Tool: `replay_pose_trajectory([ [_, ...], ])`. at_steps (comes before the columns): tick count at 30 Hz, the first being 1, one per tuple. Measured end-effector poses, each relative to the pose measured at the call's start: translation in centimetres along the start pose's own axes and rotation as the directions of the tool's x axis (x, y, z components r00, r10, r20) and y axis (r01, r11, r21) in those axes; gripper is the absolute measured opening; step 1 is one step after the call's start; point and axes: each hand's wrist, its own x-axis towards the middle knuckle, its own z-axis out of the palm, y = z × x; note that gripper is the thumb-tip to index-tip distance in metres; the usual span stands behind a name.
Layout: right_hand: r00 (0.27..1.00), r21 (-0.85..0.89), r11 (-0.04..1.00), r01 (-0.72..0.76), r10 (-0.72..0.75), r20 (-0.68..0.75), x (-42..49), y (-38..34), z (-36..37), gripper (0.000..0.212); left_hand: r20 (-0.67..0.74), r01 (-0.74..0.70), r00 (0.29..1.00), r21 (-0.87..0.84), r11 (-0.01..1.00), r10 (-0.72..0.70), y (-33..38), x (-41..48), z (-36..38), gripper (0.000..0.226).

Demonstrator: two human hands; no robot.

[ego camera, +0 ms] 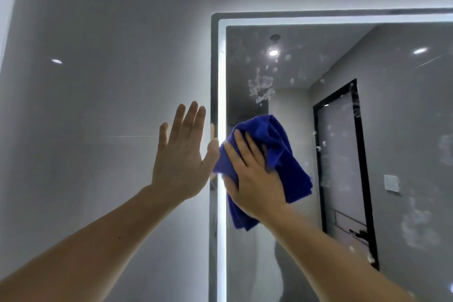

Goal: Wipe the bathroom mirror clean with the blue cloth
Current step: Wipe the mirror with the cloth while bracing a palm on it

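The bathroom mirror (392,130) fills the right half of the view, framed by a lit white strip along its left and top edges. White smears and spots dot its glass, thickest near the top centre and down the right side. My right hand (255,179) presses a crumpled blue cloth (282,154) flat against the glass close to the lit left edge. My left hand (182,157) is spread open, palm flat on the grey wall just left of the mirror frame, its thumb reaching the frame.
Glossy grey wall tiles (98,105) cover the left half. The mirror reflects a black-framed doorway (343,167), a white wall switch (391,182) and ceiling spotlights.
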Motion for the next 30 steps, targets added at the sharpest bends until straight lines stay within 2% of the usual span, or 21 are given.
replay_pose_trajectory([
  [3,0.988,0.061,0.99,0.125,-0.13,0.082,-5.0,1.2,0.7,0.054,-0.001,-0.031,1.0,-0.006,1.0,0.031,0.2,-0.1,-0.1,0.068],
  [6,0.977,-0.002,0.984,0.18,-0.178,0.117,-6.5,3.9,0.7,0.053,0.012,-0.046,0.999,0.005,0.999,0.045,0.1,0.0,-0.2,0.068],
  [8,0.992,-0.01,0.997,0.072,-0.07,0.101,-4.7,5.3,0.1,0.056,0.009,-0.042,0.999,0.0,0.999,0.042,-0.1,0.4,-0.4,0.068],
  [11,0.997,-0.005,0.997,-0.073,0.073,-0.021,0.7,7.1,-1.0,0.059,-0.002,-0.035,0.999,-0.004,0.999,0.035,-0.4,1.3,-0.7,0.068],
  [14,0.985,0.002,0.989,-0.149,0.149,-0.089,6.0,7.7,-2.3,0.06,0.011,-0.03,1.0,0.003,1.0,0.03,-1.2,2.1,-1.1,0.07],
  [17,0.98,0.014,0.985,-0.174,0.175,-0.09,10.1,6.6,-3.2,0.059,0.016,0.003,1.0,0.002,1.0,-0.003,-2.5,2.7,-1.3,0.07],
  [21,0.994,-0.03,0.997,-0.065,0.062,-0.088,10.8,4.5,-3.0,0.061,0.028,0.042,0.999,-0.004,0.999,-0.042,-3.4,3.0,-1.1,0.071],
  [26,0.998,-0.037,0.998,0.045,-0.046,-0.039,3.8,2.8,-1.7,0.059,0.024,0.043,0.999,-0.023,0.999,-0.042,-3.4,3.0,-0.8,0.071],
  [30,0.989,-0.077,0.986,0.149,-0.147,0.024,1.1,4.5,-1.4,0.056,0.036,0.049,0.998,-0.011,0.999,-0.048,-2.7,3.6,-1.0,0.072],
])
